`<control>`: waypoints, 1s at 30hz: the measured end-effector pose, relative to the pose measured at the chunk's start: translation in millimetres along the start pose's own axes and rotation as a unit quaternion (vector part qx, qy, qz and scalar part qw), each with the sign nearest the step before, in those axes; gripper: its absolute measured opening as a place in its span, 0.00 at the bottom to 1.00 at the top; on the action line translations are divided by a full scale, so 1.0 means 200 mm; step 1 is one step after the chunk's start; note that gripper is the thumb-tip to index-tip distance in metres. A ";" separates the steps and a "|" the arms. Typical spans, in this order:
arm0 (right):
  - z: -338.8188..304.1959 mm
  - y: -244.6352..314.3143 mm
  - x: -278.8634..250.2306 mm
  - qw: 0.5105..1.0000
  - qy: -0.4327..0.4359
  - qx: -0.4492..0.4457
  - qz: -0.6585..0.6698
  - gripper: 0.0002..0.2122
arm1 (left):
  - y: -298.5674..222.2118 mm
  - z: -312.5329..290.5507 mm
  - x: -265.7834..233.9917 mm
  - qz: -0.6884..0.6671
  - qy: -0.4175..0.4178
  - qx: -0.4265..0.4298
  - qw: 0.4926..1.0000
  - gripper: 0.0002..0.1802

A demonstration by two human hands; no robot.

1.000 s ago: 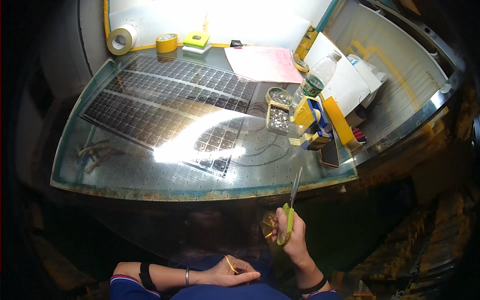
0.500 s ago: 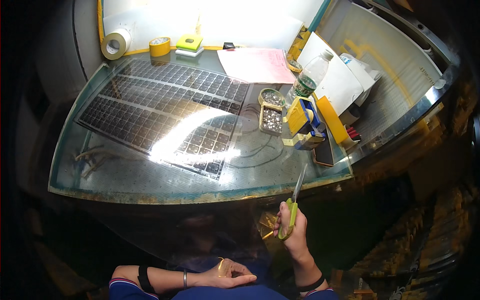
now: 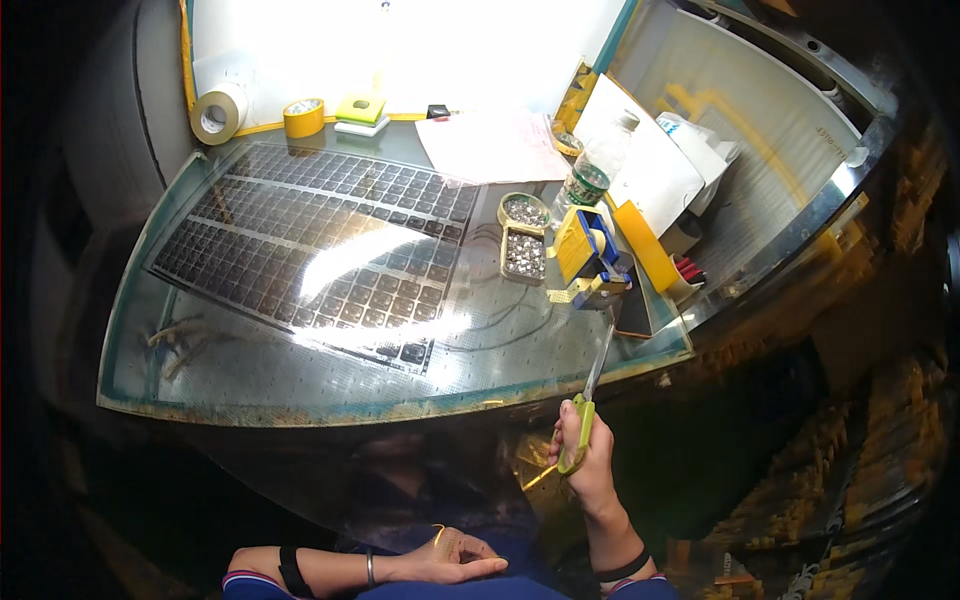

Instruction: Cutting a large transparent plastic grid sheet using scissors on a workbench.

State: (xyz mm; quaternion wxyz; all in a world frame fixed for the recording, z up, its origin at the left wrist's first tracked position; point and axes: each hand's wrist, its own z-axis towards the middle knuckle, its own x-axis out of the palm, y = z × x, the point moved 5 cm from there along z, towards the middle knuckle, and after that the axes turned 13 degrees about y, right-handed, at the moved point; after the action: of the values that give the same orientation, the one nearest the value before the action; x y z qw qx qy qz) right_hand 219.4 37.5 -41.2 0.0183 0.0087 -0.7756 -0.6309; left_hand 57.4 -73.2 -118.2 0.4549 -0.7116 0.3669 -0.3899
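Observation:
My right hand [image 3: 585, 452] is closed round the green handles of a pair of scissors [image 3: 577, 440]. Their silver blades point up and away, with the tips over the right front edge of the glass-topped table [image 3: 230, 385]. Low in the view, close to my body, my left hand [image 3: 455, 557] is half curled, thumb and fingers apart. A thin yellow strip [image 3: 438, 534] clings to that hand. Nothing else shows in its palm, though part of it is in shadow. A dark sheet with a grid of small squares [image 3: 290, 235] lies on the table, partly washed out by glare.
Beyond the scissors stand a yellow-and-blue tape dispenser [image 3: 580, 245], a tin of small metal pieces [image 3: 524, 254], a round tin [image 3: 524, 210] and a plastic bottle [image 3: 603, 165]. Tape rolls [image 3: 304, 118] and pink paper [image 3: 490, 148] lie along the back. A yellow holder [image 3: 642, 245] leans at right.
The table and its things sit slightly lower and further left in the view. My right hand keeps the scissors in nearly the same place; my left thumb and fingers have parted a little.

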 end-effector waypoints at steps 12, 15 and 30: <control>0.05 0.06 -0.06 0.998 -0.033 -0.047 -0.014 0.15 | 0.00 0.00 0.01 -0.003 0.010 -0.009 1.000 0.17; 0.05 0.07 -0.07 0.999 -0.022 -0.038 -0.013 0.15 | -0.03 -0.01 0.01 0.004 -0.017 0.002 1.000 0.17; 0.18 0.08 -0.16 0.989 -0.024 -0.053 0.133 0.12 | -0.04 -0.04 -0.05 -0.007 -0.083 0.113 0.990 0.15</control>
State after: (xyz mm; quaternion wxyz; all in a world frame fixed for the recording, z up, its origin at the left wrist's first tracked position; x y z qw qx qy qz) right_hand 249.5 77.6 -32.8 0.0838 -0.1110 -0.7354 -0.6631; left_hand 46.3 -64.9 -110.7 0.5586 -0.6881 0.2762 -0.3718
